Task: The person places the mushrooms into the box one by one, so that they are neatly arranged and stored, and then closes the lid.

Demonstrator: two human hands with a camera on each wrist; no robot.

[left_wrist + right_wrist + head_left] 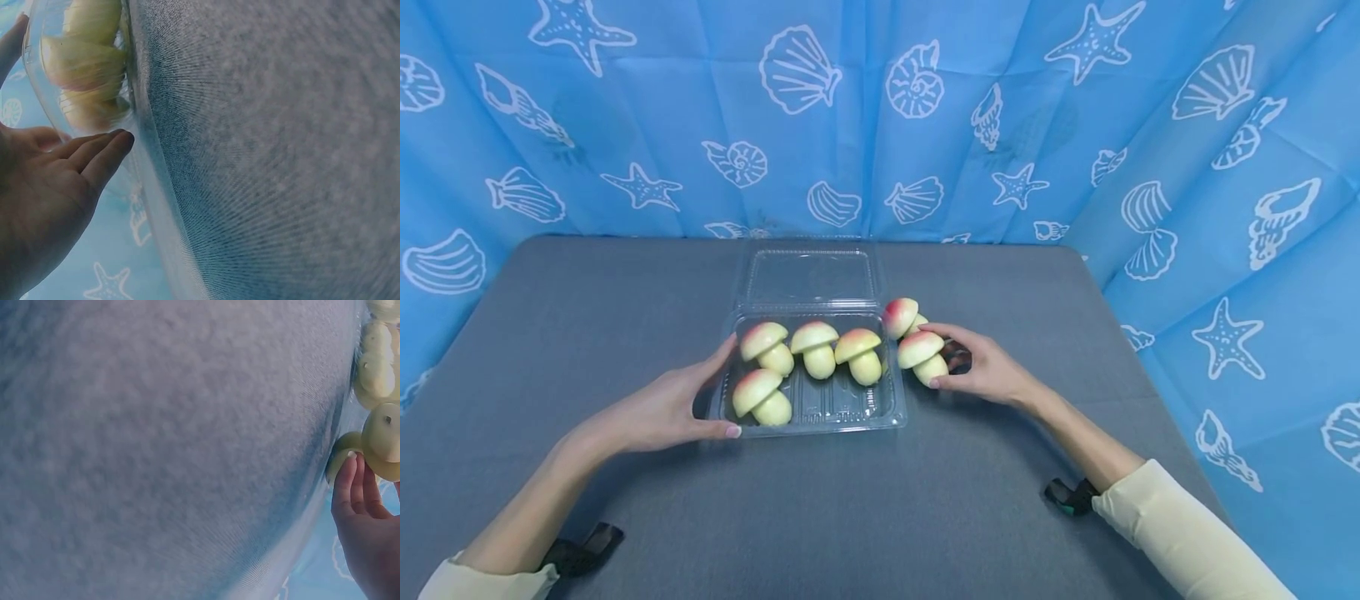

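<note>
L hand [658, 408] is resting against the L side of the clear plastic box [827, 404], spread wide, w/ thumb touching near the front L corner & fingers reaching along the L wall. R hand [992, 365] is pinching a mushroom [922, 357] btwn thumb & fingers, just beside the box's R wall; can't tell if it's touching the box. Nearest, pale sleeves [1187, 533] are covering the forearms, w/ dark straps [1070, 497] showing near the wrists. Grey cloth is covering the bench [850, 508], which is carrying the box. Inside, 4 mushrooms are lying w/ caps tilting: the front one [762, 397] is sitting front L; behind it, the L one [767, 348], mid one [816, 348] & R one [860, 354] are forming a row. Caps are showing pale yellow w/ some pinkish-red. Another mushroom [898, 317] is lying just behind the pinched one, near the box's back R corner, partly hidden. Clear lid [811, 275] is lying open at the box's rear edge. Beyond the bench, a blue curtain [865, 125] is hanging, showing white shells & starfish.
</note>
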